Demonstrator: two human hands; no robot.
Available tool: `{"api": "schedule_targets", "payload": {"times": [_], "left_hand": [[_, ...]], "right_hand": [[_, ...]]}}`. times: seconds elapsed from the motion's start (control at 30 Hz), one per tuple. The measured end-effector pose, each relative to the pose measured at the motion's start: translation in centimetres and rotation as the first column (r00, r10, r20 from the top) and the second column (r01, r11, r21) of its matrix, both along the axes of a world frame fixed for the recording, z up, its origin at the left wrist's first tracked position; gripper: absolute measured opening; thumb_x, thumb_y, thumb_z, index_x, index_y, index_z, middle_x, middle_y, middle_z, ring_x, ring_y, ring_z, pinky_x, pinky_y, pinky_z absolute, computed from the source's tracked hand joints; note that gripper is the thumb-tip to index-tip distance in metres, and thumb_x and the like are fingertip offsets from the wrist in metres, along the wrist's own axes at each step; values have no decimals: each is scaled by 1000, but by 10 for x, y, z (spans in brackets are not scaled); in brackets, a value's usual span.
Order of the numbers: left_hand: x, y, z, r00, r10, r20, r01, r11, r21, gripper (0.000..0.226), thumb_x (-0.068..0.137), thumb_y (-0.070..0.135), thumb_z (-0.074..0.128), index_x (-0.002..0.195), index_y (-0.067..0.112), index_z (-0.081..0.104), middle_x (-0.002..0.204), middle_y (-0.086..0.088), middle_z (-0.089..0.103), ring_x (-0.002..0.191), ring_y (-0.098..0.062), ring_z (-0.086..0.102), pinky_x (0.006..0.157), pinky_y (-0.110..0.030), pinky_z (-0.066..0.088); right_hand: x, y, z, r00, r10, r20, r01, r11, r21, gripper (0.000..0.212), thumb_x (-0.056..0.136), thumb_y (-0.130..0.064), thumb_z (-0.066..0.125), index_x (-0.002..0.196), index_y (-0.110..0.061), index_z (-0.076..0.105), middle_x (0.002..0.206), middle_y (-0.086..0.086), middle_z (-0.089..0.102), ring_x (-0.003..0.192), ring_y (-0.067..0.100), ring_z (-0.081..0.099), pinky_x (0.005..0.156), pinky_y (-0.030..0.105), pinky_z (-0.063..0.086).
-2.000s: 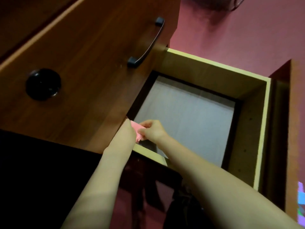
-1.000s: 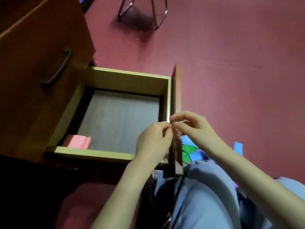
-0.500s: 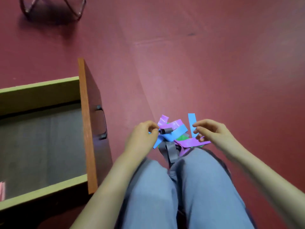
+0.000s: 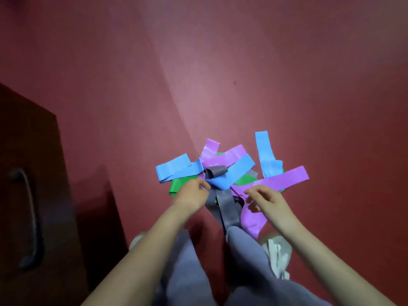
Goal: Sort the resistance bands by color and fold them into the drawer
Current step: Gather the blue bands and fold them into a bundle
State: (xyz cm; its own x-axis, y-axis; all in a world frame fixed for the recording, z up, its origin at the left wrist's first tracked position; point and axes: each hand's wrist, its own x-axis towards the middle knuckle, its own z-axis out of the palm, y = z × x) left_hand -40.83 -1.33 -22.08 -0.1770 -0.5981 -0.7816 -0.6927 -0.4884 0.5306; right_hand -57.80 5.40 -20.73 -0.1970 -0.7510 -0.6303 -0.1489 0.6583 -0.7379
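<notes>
My left hand [image 4: 192, 193] pinches the blue band [image 4: 236, 171] in the tangled pile [image 4: 234, 154] on the red floor [image 4: 287, 85] before me, my right hand [image 4: 268, 203] hovers slack and empty, so I fear a tug drags the overlying grey band [image 4: 217, 171] along.

Bands [image 4: 229, 164] glossy, rubbery; drawer front [image 4: 33, 184] wood.
</notes>
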Motion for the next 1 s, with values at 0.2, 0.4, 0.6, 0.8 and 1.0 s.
{"api": "schedule_targets", "payload": {"times": [0.2,0.4,0.6,0.8,1.0], "left_hand": [[-13,20,-100,983,171,-70,-143,945,294,25,82,-7,42,76,15,51,64,-1,54,47,-7,50,46,-16,35],[-15,29,-143,867,487,-108,-386,793,472,27,85,-2,33,74,19,46,52,11,60,48,-1,58,51,-15,42],[-7,29,-156,696,717,-34,-539,553,635,23,95,22,30,89,20,52,80,5,55,71,-9,52,64,-21,40],[-8,31,-160,561,824,-86,-622,487,613,44,95,44,20,119,20,48,94,2,58,78,-8,52,75,-30,42],[-5,23,-141,308,921,-239,-661,388,642,46,94,40,31,85,11,67,73,-6,72,61,-16,67,62,-25,54]], "right_hand": [[25,-39,-91,877,382,-291,-414,908,-57,16,86,-12,56,94,-4,67,93,8,69,90,21,60,82,26,40],[67,-73,-174,261,800,-540,-937,344,57,22,68,4,53,88,7,63,90,25,63,87,39,59,76,41,48],[85,-94,-181,-144,698,-701,-874,242,421,30,86,-3,35,111,-5,52,113,13,60,107,30,56,89,36,39],[76,-74,-166,423,714,-558,-834,548,68,21,88,-11,45,103,-5,57,108,16,61,103,32,56,82,39,38],[71,-35,-141,985,175,8,-174,985,-17,9,81,-2,58,81,-10,62,73,4,58,51,-2,48,61,21,43]]}}
